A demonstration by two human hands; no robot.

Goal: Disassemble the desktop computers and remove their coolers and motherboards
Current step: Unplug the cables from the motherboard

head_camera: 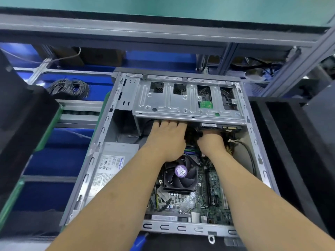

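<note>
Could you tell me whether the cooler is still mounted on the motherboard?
Yes, mounted: the cooler sits flat on the motherboard inside the case.

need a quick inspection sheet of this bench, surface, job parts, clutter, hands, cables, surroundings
surface: open grey metal computer case lies flat, side panel off.
job's things: black cooler fan with purple label sits on green motherboard; grey power supply box at left; silver drive cage at far end.
clutter: nothing seen inside the case.
grippers: left hand reaches under the cage edge, fingertips hidden; right hand reaches below a black drive, grip hidden.
cables: black cable along the right wall; coiled grey wire bundle outside.
surroundings: blue bins, grey frame rails.
</note>
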